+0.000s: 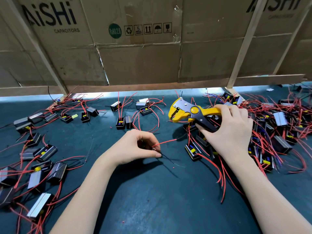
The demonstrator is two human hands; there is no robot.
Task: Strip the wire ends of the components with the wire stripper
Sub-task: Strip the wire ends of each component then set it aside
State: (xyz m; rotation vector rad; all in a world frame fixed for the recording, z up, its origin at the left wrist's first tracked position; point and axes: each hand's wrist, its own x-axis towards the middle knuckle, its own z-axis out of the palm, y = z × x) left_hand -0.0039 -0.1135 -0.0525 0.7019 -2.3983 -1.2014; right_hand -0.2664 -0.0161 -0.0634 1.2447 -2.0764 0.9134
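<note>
With the left hand (135,147) pinching a red wire (164,142) and the right hand (226,127) gripping the stripper (189,112), a limp, misaligned end could miss the jaws.

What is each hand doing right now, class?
Left hand: pinching a red wire.
Right hand: gripping the wire stripper by its handles.

Wire stripper (189,112): glossy yellow plastic body, bare metal head plates. Bench (152,191): matt dark-green mat. Backdrop: creased brown cardboard cartons (135,56).
</note>
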